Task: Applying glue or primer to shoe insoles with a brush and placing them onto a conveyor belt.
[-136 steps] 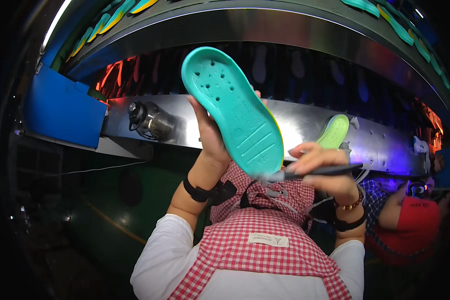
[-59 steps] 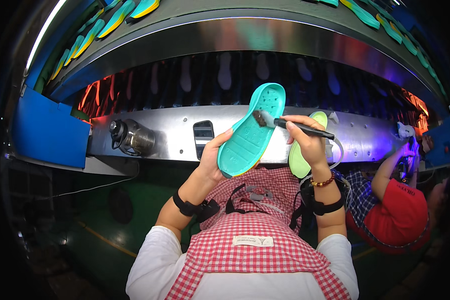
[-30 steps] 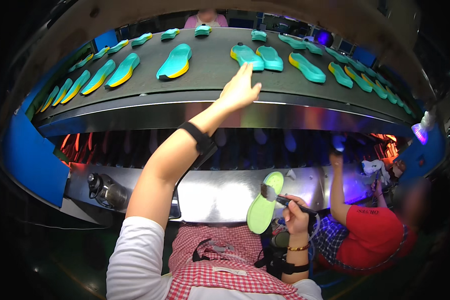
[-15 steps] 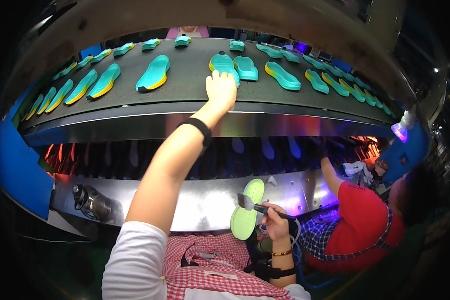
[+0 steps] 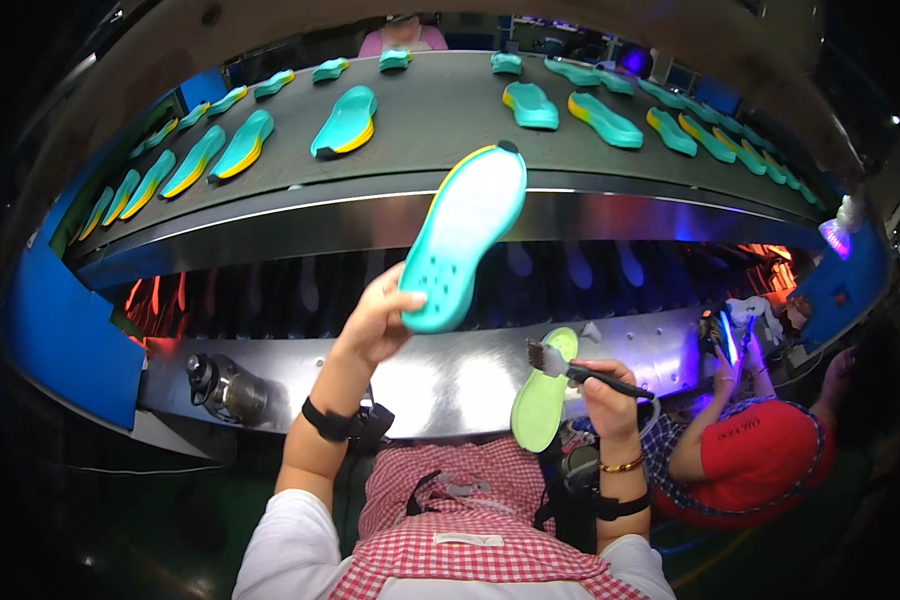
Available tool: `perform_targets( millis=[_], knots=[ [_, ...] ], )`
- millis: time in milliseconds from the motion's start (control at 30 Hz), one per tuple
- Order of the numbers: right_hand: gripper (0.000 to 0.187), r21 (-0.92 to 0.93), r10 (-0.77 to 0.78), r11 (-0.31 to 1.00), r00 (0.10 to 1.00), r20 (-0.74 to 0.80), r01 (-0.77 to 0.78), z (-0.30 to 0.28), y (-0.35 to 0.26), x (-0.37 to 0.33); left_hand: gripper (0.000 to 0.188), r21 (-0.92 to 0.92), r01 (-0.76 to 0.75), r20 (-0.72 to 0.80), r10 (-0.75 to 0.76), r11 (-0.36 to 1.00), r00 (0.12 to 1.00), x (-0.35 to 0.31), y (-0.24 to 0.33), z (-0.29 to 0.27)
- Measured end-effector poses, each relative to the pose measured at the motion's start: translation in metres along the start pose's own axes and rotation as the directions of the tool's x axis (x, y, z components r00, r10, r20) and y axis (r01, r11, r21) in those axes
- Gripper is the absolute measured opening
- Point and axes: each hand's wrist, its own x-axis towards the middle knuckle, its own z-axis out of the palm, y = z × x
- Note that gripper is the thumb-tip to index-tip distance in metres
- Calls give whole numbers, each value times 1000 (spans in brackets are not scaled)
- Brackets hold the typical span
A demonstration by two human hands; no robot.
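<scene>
Gripped by its perforated end in the left hand [image 5: 374,322], the teal sole [image 5: 465,225] is seen against the near edge of the conveyor belt [image 5: 438,115], its long axis slanted up and to the right, black-tipped end farthest from the grip. Now, by the right hand [image 5: 610,398], a dark-handled brush [image 5: 580,374] is held, bristles pointed up and left over the pale green sole [image 5: 539,412]; whether that is touched cannot be told. From the bristles, the teal sole lies up and left, well apart.
</scene>
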Motion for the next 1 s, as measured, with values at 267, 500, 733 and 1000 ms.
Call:
perform_targets(
  millis=[267, 500, 733, 1000],
  knots=[
    [19, -288, 277, 927, 956, 99, -239, 45, 28, 16, 88, -221, 371, 74, -364, 902, 929, -78, -126, -4],
    [17, -351, 369, 874, 929, 34, -335, 51, 75, 41, 91, -664, 137, 13, -172, 735, 985, -88, -125, 12],
    [19, -684, 58, 710, 954, 293, 167, 96, 87, 41, 74, -556, -109, -320, -91, 824, 943, -77, -138, 16],
    [16, -665, 313, 690, 710, 631, 287, 90, 33, 9, 77, -452, -138, -322, -17, 881, 947, -93, -98, -6]
  ],
)
